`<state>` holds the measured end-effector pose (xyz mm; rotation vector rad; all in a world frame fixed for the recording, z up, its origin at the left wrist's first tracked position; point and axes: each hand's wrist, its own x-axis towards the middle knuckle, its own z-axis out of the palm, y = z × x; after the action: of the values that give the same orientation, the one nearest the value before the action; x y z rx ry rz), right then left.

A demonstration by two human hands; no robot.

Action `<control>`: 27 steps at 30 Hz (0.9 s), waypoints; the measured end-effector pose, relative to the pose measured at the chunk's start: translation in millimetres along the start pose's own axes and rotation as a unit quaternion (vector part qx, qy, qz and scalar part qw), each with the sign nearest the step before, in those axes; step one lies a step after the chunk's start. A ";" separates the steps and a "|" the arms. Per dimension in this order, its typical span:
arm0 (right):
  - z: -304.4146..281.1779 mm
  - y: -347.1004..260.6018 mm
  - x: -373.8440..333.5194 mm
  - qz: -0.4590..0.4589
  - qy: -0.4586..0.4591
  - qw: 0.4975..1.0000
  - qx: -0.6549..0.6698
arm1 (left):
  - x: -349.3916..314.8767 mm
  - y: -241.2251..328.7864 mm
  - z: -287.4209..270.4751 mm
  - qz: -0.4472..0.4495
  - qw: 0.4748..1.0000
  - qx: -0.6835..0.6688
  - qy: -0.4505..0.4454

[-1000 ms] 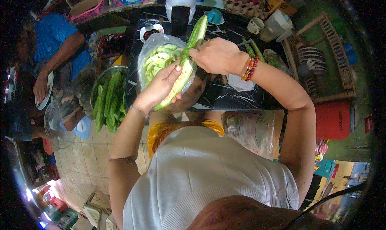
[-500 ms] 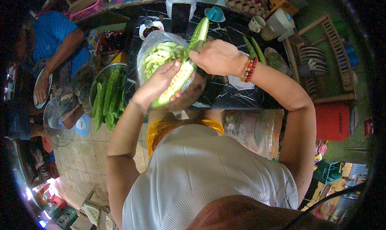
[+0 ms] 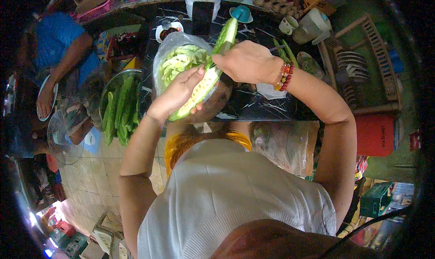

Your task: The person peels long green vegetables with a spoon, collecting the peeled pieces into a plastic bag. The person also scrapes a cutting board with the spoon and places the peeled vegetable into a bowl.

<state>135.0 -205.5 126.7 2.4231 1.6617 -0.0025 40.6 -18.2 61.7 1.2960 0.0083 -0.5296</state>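
Note:
My left hand (image 3: 183,84) is closed around a long split bitter gourd piece (image 3: 199,93), its pale, seeded inside facing up. My right hand (image 3: 247,62), with a beaded bracelet (image 3: 285,75), is closed at the upper end of that piece, against a second green gourd piece (image 3: 225,37) that sticks up and away. Its fingertips are partly hidden. Just beyond my left hand, a clear plastic bag (image 3: 159,62) holds pale green cut slices (image 3: 186,59).
Whole green gourds (image 3: 120,105) fill a metal bowl at left. Across the black marble counter (image 3: 240,107) are a dark phone-like object (image 3: 202,19), a small sauce dish (image 3: 164,30) and a teal bowl (image 3: 241,14). A dish rack (image 3: 380,64) stands right; another person's arm (image 3: 68,55) is left.
Both hands keep their hold and place at the gourd pieces, with only a slight shift. The whole view has moved a little.

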 end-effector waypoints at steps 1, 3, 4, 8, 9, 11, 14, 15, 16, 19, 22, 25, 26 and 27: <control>2.7 0.9 -1.0 -0.015 0.000 1.000 -0.007 | -0.7 -1.0 0.9 -0.001 1.000 -0.008 -0.010; 3.6 -0.4 -1.9 -0.023 0.001 1.000 0.000 | -2.1 -0.9 1.2 -0.002 0.999 -0.023 -0.028; 4.2 -1.6 -2.2 -0.026 0.002 1.000 0.003 | -2.8 -1.0 0.5 -0.008 1.000 -0.016 -0.026; 18.7 -12.1 -1.7 -0.060 0.071 0.994 0.059 | 4.3 -6.8 2.0 0.011 0.999 -0.031 0.010; 17.2 -16.0 0.2 -0.063 0.099 0.992 0.053 | 6.4 -8.4 3.4 0.027 0.998 -0.045 0.027; 10.0 -18.2 0.8 -0.058 0.109 0.991 0.047 | 7.2 -8.3 5.1 0.019 0.997 -0.045 0.066; -0.4 -13.3 -0.9 -0.030 0.083 0.996 0.019 | 6.3 -5.8 -0.7 0.030 0.997 -0.046 0.046; 0.4 -4.4 -2.8 -0.018 0.096 0.995 -0.008 | 4.6 -2.3 -2.4 0.037 0.998 -0.046 0.027; 1.7 5.3 -5.1 -0.005 0.108 0.994 -0.035 | -0.4 3.3 -2.4 0.026 0.998 -0.045 0.043; 6.6 16.4 -9.3 0.073 0.088 0.991 -0.072 | -2.2 7.2 -3.2 0.025 0.997 -0.039 0.057; 13.6 6.1 -6.1 0.076 0.076 0.993 -0.048 | 7.1 -4.6 -1.1 0.048 0.996 -0.014 0.078; 4.6 -3.8 -8.5 -0.002 0.044 0.999 -0.010 | 1.3 3.5 5.4 -0.004 0.998 0.023 0.067; -2.9 -2.2 -10.1 -0.025 0.025 0.999 -0.002 | 1.6 1.9 4.4 -0.008 0.999 0.030 0.039; -0.2 0.2 -10.2 -0.040 0.020 0.999 0.008 | 2.3 -0.9 2.4 -0.013 0.999 0.037 0.012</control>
<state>131.4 -215.0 128.2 2.3818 1.7814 0.0207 41.7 -21.3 60.9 1.3761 0.0258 -0.5418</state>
